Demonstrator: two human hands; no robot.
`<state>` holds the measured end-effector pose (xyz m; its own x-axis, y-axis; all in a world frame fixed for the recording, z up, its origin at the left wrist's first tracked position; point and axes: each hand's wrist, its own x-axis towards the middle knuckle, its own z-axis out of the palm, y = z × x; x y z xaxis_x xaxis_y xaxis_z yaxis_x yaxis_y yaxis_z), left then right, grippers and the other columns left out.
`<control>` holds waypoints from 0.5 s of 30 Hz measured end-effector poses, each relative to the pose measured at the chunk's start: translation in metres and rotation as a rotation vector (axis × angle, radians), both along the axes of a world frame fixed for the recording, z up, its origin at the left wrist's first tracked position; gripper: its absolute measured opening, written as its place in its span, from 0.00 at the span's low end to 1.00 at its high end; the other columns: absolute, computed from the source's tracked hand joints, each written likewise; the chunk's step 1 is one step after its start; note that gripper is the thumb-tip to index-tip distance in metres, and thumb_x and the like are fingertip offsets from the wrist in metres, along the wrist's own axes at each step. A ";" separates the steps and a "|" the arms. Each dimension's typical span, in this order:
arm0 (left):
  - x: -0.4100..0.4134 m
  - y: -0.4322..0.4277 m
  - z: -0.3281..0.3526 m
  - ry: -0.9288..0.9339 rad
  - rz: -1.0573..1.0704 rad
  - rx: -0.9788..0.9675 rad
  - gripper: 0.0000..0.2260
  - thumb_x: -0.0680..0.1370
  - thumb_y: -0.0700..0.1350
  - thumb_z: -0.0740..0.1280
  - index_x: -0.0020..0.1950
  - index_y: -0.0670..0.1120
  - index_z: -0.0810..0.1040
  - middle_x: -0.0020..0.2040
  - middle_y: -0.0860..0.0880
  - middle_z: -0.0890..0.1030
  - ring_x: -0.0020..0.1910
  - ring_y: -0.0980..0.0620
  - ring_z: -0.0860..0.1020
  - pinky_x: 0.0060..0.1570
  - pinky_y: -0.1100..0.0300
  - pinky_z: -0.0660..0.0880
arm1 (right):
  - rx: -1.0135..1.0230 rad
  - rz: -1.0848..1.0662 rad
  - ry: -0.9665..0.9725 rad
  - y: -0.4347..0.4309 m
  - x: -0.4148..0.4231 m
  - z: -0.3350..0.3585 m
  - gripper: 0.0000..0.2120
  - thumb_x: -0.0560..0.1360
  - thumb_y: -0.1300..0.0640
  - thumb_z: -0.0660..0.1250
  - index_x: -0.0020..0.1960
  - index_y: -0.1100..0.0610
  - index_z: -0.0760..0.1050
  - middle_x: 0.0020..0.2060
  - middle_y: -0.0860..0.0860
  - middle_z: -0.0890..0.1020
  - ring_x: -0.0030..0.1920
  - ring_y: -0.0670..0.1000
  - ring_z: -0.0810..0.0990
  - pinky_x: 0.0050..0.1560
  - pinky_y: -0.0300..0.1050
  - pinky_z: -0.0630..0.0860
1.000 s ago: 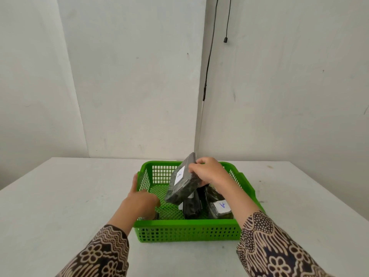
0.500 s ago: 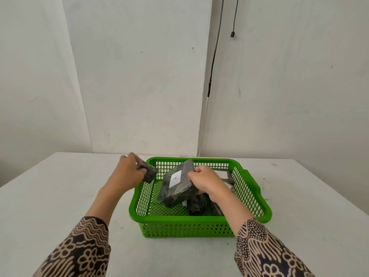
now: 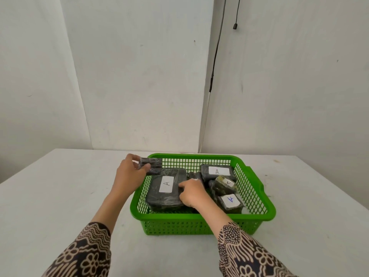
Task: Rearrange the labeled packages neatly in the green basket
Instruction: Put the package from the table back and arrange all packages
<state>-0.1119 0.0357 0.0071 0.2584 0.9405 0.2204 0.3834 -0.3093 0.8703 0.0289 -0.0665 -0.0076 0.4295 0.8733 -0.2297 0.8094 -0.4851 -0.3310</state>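
A green basket stands on the white table. A large black package with a white "A" label lies flat in its left half. My right hand rests on that package's right edge, fingers around it. My left hand holds a small black package over the basket's far left rim. On the right side lie three more labelled packages: one at the back, a tilted one in the middle, one at the front.
Another dark package shows between the large one and the right group, mostly hidden. A black cable hangs down the wall corner behind the basket. Patterned sleeves cover both forearms.
The large package went from tilted in my right hand to lying flat in the basket's left half. My left hand stays near the far left rim with the small package.
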 end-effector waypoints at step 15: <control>0.006 -0.021 0.011 -0.532 -0.551 -0.017 0.10 0.74 0.35 0.67 0.50 0.47 0.82 0.57 0.46 0.82 0.56 0.49 0.80 0.54 0.58 0.77 | 0.906 -0.086 1.098 -0.025 0.022 0.047 0.17 0.73 0.68 0.67 0.59 0.56 0.76 0.48 0.58 0.83 0.43 0.53 0.83 0.53 0.48 0.80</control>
